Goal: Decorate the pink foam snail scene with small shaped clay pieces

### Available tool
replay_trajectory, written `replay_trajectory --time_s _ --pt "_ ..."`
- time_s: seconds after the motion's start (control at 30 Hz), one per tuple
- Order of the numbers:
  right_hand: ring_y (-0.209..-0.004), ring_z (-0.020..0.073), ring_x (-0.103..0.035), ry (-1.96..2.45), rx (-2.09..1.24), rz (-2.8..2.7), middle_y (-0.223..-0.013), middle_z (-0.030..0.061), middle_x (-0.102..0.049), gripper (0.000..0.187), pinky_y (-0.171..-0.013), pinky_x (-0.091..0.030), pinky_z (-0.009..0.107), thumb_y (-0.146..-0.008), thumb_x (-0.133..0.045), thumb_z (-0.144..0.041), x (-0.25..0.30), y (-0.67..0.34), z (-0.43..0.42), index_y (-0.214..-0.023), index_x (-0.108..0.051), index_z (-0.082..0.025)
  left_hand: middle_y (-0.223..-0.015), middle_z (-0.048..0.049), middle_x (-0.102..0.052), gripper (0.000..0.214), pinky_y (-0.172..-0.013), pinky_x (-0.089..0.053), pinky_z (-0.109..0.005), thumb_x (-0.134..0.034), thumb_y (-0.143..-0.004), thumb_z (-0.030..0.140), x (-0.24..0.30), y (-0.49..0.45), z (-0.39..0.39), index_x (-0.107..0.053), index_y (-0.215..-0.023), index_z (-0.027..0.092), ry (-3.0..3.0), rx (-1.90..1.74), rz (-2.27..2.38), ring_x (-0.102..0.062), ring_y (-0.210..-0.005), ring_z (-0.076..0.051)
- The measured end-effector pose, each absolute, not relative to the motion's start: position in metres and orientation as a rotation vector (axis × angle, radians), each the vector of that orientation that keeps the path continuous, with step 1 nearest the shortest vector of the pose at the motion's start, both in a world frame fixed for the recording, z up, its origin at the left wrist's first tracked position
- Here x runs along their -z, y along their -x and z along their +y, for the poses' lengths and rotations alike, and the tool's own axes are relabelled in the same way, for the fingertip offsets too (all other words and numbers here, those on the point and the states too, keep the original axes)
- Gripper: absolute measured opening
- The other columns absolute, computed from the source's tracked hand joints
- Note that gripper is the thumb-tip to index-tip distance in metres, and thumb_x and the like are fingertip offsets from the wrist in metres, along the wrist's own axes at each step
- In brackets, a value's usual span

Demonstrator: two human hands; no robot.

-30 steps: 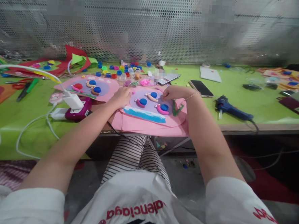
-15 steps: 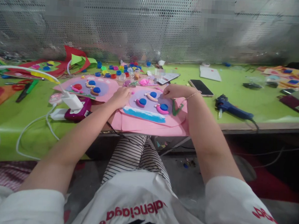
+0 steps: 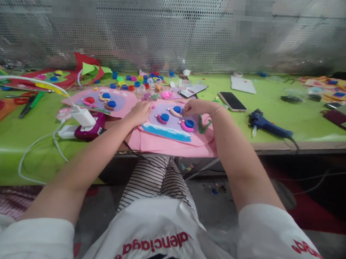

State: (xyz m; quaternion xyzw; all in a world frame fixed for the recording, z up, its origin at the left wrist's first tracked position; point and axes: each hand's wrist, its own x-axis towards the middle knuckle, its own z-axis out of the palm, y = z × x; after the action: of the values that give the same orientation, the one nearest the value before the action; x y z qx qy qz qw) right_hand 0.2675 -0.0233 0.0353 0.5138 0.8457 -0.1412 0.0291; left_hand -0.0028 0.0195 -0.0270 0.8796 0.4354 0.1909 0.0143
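A pink craft picture [image 3: 149, 131] with a lilac oval and a blue-and-white painted strip lies in front of me. Three clay snail-like shapes sit on it: a beige one [image 3: 174, 112], a dark pink one [image 3: 162, 120] and a bright pink one [image 3: 186, 128], each with a blue bottle cap. My left hand [image 3: 141, 112] lies on its left edge, fingers stretched over the paper, close to a small pink dot. My right hand [image 3: 193, 107] is closed in a pinch just right of the beige shape; what the fingertips hold, if anything, is hidden. Green clay [image 3: 204, 125] curls by the right wrist.
A second pink picture [image 3: 128, 99] lies to the left, beside a purple power adapter [image 3: 88, 129] with white plugs and cables. Loose bottle caps [image 3: 137, 84] are scattered behind. A phone [image 3: 232, 101] and a blue glue gun [image 3: 268, 125] lie to the right. Scissors [image 3: 28, 104] lie far left.
My right hand has moved a little left and down, nearer the beige shape. My left hand stays in place on the paper's left edge.
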Motion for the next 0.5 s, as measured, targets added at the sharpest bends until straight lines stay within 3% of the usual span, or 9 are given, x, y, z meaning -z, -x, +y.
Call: replay_trajectory --time_s 0.5 --pt "-0.048 0.007 -0.029 -1.655 0.343 2.596 -0.051 -0.0035 -0.04 0.015 -0.051 -0.023 0.024 -0.072 -0.051 -0.025 -0.0325 -0.2774 -0.0191 -0.063 -0.058 -0.014 -0.12 -0.014 -0.057 0.038 -0.097 -0.04 -0.039 -0.031 -0.091 0.026 0.0267 0.0036 0.0195 -0.055 -0.118 0.013 -2.757 -0.586 1.335 -0.05 -0.115 -0.024"
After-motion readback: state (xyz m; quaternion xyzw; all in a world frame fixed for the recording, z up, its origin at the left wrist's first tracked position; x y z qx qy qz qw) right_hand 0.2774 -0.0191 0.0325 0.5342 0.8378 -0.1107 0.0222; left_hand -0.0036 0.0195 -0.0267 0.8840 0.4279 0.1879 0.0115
